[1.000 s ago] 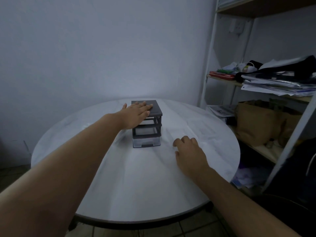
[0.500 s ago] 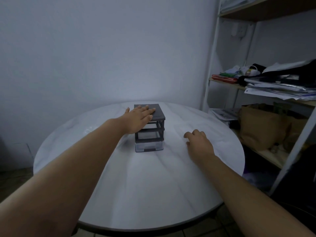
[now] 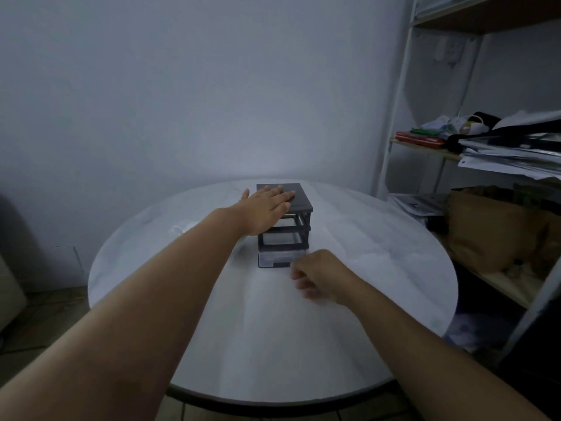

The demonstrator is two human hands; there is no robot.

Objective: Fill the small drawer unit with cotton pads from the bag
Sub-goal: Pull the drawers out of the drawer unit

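Fingers [image 3: 280,194] flat, left hand [image 3: 267,209] presses drawer unit [image 3: 300,196]; right hand [image 3: 324,273] curled beside bottom drawer [image 3: 273,259], grip unclear.

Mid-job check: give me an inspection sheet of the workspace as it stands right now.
Surface: round white table.
Job's things: small drawer unit stands mid-table, clear bottom drawer in place; cotton pad bag not made out.
Clutter: faint clear object beside the left forearm, too blurred to name.
Grippers: left hand flat on the unit's top; right hand, fingers curled, at the bottom drawer's front corner, contact unclear.
Cables: nothing seen.
Surroundings: shelf unit on the right with stacked papers and a brown paper bag.
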